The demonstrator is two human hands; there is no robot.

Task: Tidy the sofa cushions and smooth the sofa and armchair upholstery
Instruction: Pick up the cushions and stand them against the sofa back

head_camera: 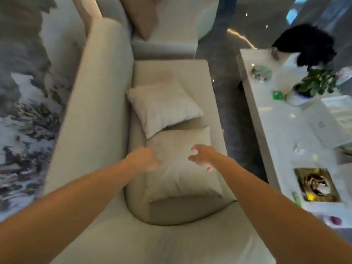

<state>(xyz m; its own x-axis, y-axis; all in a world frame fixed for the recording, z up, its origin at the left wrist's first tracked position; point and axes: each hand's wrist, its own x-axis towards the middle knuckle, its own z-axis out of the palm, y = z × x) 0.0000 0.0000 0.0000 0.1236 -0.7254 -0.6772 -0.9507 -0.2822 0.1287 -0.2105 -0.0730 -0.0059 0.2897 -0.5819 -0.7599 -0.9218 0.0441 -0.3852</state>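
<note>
Where the sofa seat (171, 67) is viewed, two pale square cushions (163, 105) (181, 174) are counted, lying flat. The near cushion is pinched by the closed left hand (144, 159); the right hand (202, 155) is held half-open, fingers curled, above it.

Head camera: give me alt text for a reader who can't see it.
Two bare hands, left curled and right open, reach over the nearer beige cushion on a pale sofa. A second cushion overlaps its far edge; a cluttered white table stands to the right.

We see two pale square cushions lying flat on the beige sofa (99, 103) seat: the far cushion (163, 105) turned cornerwise, its near corner overlapping the near cushion (181, 168). A tan cushion (142, 16) leans on the armchair (171, 35) beyond
</note>
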